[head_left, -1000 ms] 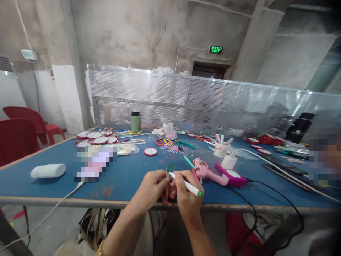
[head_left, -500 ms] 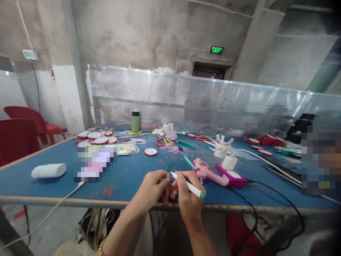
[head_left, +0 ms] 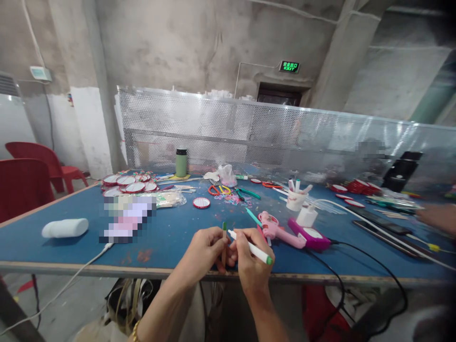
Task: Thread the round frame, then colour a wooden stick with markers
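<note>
Between the fingers of my left hand [head_left: 204,249] a small flat wooden stick [head_left: 224,232] stands upright, its top end coloured green. My right hand [head_left: 254,259] is closed around a white marker pen [head_left: 254,248] with a green end. The pen's tip points left, close beside the green part of the stick; whether it touches cannot be made out. Both hands are at the table's front edge, and the stick's lower part is partly covered by fingers.
On the blue table [head_left: 167,232] a pink glue gun [head_left: 280,232] and purple box [head_left: 309,236] lie to the right. Behind are a pen cup [head_left: 297,199], pliers [head_left: 249,193] and a round red-rimmed disc [head_left: 201,203]. A white bottle [head_left: 66,228] lies left. Another person's hand [head_left: 438,217] is far right.
My hands, the stick and the marker look almost unmoved. At the far right, the other person has shifted outward, uncovering more of the table and a cable there.
</note>
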Motion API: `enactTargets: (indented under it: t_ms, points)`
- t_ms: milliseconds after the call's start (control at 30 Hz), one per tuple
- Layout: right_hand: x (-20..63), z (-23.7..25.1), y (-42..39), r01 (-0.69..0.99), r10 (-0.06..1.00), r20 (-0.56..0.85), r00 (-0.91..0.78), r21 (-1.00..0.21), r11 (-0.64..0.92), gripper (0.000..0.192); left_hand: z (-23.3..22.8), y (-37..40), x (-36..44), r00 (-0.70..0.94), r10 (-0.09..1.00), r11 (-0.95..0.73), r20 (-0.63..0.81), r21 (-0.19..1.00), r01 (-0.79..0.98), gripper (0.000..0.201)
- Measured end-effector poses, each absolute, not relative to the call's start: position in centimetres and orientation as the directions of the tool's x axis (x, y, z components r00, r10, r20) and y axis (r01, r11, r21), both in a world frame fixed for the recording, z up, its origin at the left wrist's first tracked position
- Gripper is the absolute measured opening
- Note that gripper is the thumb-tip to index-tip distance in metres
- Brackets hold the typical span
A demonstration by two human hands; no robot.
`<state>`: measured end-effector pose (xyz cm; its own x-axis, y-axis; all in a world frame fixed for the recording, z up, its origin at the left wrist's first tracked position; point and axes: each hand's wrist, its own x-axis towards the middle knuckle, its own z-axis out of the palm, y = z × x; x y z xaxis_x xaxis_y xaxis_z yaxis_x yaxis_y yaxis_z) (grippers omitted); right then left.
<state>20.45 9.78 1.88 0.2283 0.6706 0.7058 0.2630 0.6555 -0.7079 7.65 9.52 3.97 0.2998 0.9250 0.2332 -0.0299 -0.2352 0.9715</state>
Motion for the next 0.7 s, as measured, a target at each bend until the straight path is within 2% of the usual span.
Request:
enactTargets:
  t_ms: [300,700]
  points:
    - [20.4,2.37,9.63,0.311,0.651,0.731,0.204,-0.679,0.665,0.026,3.99,9.49,7.65,0.297,0.923,-0.244,0.244,0.969,-0.036,0.028]
    - [20.07,2.54,9.56,0.193,0.697,0.673,0.245,-0.739,0.646,0.026,3.69,9.68,7.72,0.316,0.917,-0.226,0.243,0.97,-0.09,0.026]
